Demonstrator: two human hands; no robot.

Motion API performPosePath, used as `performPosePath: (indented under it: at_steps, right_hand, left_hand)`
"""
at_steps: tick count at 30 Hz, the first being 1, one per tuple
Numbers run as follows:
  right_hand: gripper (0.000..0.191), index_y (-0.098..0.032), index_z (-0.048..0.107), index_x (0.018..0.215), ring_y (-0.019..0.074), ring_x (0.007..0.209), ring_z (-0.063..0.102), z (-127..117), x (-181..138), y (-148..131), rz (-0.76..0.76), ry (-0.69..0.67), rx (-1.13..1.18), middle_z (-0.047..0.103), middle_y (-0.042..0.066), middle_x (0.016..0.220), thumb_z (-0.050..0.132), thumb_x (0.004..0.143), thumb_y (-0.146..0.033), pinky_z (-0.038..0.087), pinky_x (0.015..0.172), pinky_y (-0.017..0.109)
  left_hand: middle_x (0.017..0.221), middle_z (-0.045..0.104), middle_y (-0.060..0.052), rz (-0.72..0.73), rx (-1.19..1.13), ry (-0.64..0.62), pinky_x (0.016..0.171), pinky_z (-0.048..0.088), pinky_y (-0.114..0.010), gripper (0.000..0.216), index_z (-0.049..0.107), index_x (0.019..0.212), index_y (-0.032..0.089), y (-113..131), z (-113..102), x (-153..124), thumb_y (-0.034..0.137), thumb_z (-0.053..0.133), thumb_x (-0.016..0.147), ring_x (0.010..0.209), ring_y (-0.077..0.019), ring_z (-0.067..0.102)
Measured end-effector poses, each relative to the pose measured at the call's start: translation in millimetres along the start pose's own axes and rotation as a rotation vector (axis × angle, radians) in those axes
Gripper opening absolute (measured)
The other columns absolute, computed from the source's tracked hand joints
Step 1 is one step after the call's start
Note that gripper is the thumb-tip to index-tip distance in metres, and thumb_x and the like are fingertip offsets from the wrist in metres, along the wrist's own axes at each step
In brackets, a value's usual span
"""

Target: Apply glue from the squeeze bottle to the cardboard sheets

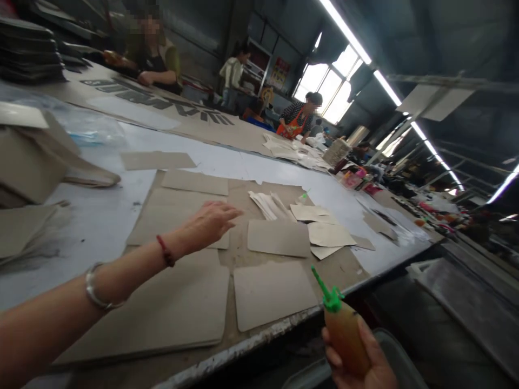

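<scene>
Head camera view, tilted: the person's left hand (208, 224) reaches out flat over the worktop (101, 216), fingers spread and stretched forward, palm down, holding nothing. Its fingertips hover over or rest on the grey cardboard sheet (178, 213) in the middle of the worktop; whether they touch it cannot be told. A red cord bracelet (165, 250) sits at the wrist and a silver bangle (95, 289) further up the forearm.

Low at the picture's bottom edge, off the front rim of the worktop, the right hand (365, 362) is closed around a glue bottle (344, 324) with an amber body and a green nozzle cap (326, 292). The bottle stands nearly upright, leaning a little left, its tip pointing up toward the worktop's edge. This grip is wrapped fully round the lower body of the bottle.

Several cut cardboard panels lie on a brown underlay: a large one (162, 313) under the left forearm, a smaller rounded-corner panel (271, 294) near the front rim, another rounded panel (279, 237) just beyond it. Right of that lie loose paper pieces (328, 235) overlapping one another, and a fanned stack of white paper strips (270, 205) behind.

Further along the worktop, well apart from the hands, other people are at work: one seated person (156, 56) at the far left side and one in an orange apron (298, 121) near the windows.
</scene>
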State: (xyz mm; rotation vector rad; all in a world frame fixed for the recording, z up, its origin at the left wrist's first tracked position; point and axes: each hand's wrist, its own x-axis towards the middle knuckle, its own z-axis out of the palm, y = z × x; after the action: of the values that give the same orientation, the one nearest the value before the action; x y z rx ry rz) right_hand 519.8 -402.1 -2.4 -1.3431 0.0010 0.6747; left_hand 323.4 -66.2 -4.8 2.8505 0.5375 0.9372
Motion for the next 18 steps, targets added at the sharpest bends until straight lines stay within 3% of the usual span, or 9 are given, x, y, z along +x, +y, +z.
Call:
performPosePath:
  at_steps: [3,5,7,9,12,18]
  right_hand:
    - [0.048,-0.024,0.063,0.098,0.0222,0.062,0.066,34,-13,13,-0.026,-0.052,-0.074,0.071,0.002,0.080,0.087,0.062,-0.044,0.046,0.038,0.025]
    - [0.052,-0.024,0.060,0.103,0.0194,0.059,0.064,63,-28,23,-0.062,-0.125,-0.135,0.068,0.002,0.082,0.087,0.063,-0.045,0.044,0.037,0.023]
    - [0.055,-0.023,0.057,0.106,0.0166,0.057,0.060,94,-45,35,-0.106,-0.219,-0.211,0.066,0.001,0.083,0.085,0.065,-0.047,0.043,0.036,0.022]
    - [0.057,-0.022,0.055,0.107,0.0151,0.055,0.058,123,-61,48,-0.137,-0.329,-0.310,0.065,0.001,0.081,0.084,0.067,-0.049,0.043,0.037,0.021]
    - [0.055,-0.022,0.053,0.107,0.0155,0.056,0.058,159,-81,65,-0.202,-0.459,-0.484,0.065,0.001,0.079,0.080,0.070,-0.053,0.045,0.040,0.022]
    - [0.045,-0.023,0.056,0.107,0.0190,0.069,0.062,197,-99,92,-0.436,-0.515,-0.774,0.064,0.001,0.083,0.073,0.075,-0.050,0.050,0.052,0.026]
  left_hand:
    - [0.108,0.072,-0.004,-0.113,0.028,0.012,0.089,0.056,-0.034,0.029,0.062,0.122,0.020,-1,-48,-85,0.032,0.056,0.096,0.098,-0.0199,0.068]
    - [0.106,0.072,0.002,-0.139,0.049,0.034,0.090,0.053,-0.022,0.022,0.063,0.116,0.023,8,-76,-148,0.029,0.054,0.097,0.098,-0.0122,0.068]
    - [0.105,0.072,0.005,-0.151,0.072,0.072,0.092,0.051,-0.018,0.020,0.065,0.112,0.025,21,-91,-206,0.033,0.056,0.096,0.100,-0.0103,0.066]
    - [0.113,0.071,0.003,-0.132,0.113,0.091,0.102,0.045,-0.019,0.024,0.063,0.118,0.024,33,-93,-251,0.031,0.056,0.096,0.110,-0.0106,0.063]
    - [0.130,0.064,-0.002,-0.133,0.151,0.109,0.113,0.035,-0.022,0.031,0.060,0.127,0.021,45,-81,-286,0.029,0.051,0.098,0.128,-0.0135,0.051]
    - [0.131,0.062,-0.006,-0.235,0.051,0.203,0.115,0.035,-0.027,0.032,0.057,0.129,0.019,52,-56,-292,0.017,0.046,0.099,0.132,-0.0162,0.046]
